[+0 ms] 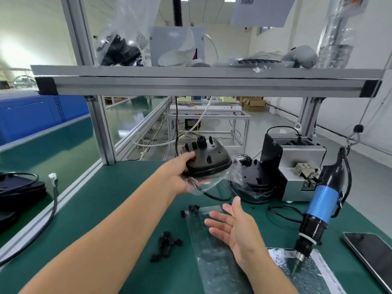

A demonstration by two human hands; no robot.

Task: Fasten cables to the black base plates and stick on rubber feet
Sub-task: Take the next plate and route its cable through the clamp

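Left hand (180,172) out over the green mat (110,209), fingers curled round the rim of a black base plate (209,160), held up off the bench w/ clear film (209,185) hanging under it and a cable (214,196) trailing down. Right hand (235,228) hovers palm-up, fingers spread, holding nothing. Second base plate (252,177) sits in film just right, by the grey screw feeder (301,166). Small black rubber feet (167,245) scattered near a clear strip (214,251). Blue electric screwdriver (320,206) hangs, tip over a plastic bag (318,270). Phone (373,253) at right edge (QR sheet (263,9) overhead, print too blurred to read).
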